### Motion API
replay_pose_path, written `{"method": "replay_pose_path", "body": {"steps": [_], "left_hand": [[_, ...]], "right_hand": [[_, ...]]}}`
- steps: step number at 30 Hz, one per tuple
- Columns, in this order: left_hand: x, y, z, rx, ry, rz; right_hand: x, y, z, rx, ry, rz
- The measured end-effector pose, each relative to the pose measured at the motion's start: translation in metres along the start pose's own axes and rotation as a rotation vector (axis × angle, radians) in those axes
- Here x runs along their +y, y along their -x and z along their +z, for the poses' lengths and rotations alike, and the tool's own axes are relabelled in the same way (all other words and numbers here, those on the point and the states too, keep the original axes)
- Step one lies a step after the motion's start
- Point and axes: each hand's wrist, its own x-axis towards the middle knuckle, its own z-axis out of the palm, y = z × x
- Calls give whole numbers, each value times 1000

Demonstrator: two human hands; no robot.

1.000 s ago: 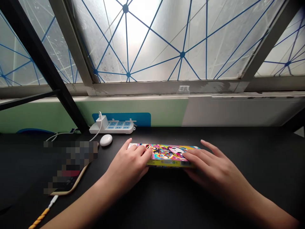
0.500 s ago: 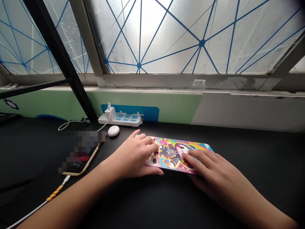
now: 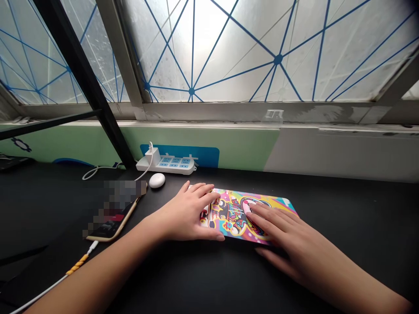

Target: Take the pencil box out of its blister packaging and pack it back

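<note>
A thin rectangular board with a bright cartoon print in pink, yellow and blue lies on the black desk; what kind of thing it is I cannot make out. My left hand rests over its left end, fingers stretched on top and thumb along the near edge. On the right part of the print lies my right hand, its fingers extended flat and its thumb apart from them, beyond the near edge. The right hand covers part of a round cartoon face. Undersides of both hands are hidden.
Left of my hands is a charging phone, partly blurred out, with a white cable. A white rounded case sits before a power strip with a plugged-in charger. A black slanted post stands by the window.
My right hand has flattened more onto the print and its fingers have shifted slightly left. Its thumb has come out farther below the near edge. The left hand has barely moved.
</note>
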Motion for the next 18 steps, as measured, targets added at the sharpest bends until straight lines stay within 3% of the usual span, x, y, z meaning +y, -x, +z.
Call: {"method": "replay_pose_path", "body": {"steps": [10,18], "left_hand": [[0,1,1,24,8,22],[-4,0,-1,14,30,9]], "right_hand": [[3,0,-5,-64,-43,18],[10,9,-17,-236,-93,65]]}}
